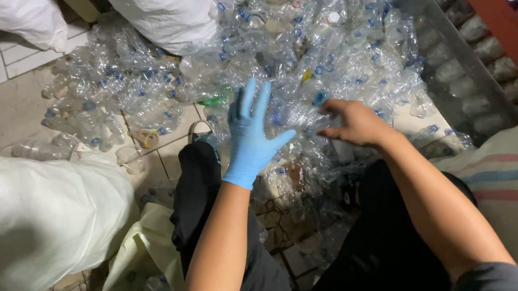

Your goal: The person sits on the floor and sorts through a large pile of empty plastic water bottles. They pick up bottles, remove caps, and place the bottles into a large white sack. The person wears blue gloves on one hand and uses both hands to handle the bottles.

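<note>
Two hands work over the pile of crushed clear bottles (pixel 300 51): the gloved left hand (pixel 252 136) hovers with fingers spread, gripping nothing, while the bare right hand (pixel 354 122) pinches a flattened bottle (pixel 304 116) at the pile's near edge. That grip looks shallow, so slick plastic could slide free, and neighbouring bottles might tumble toward the white sack (pixel 30 227) at left.

clear plastic bottle (pixel 299 117) | crushed, blue-capped | lying atop bottle heap | right-hand fingers (pixel 332 111) touching it
</note>
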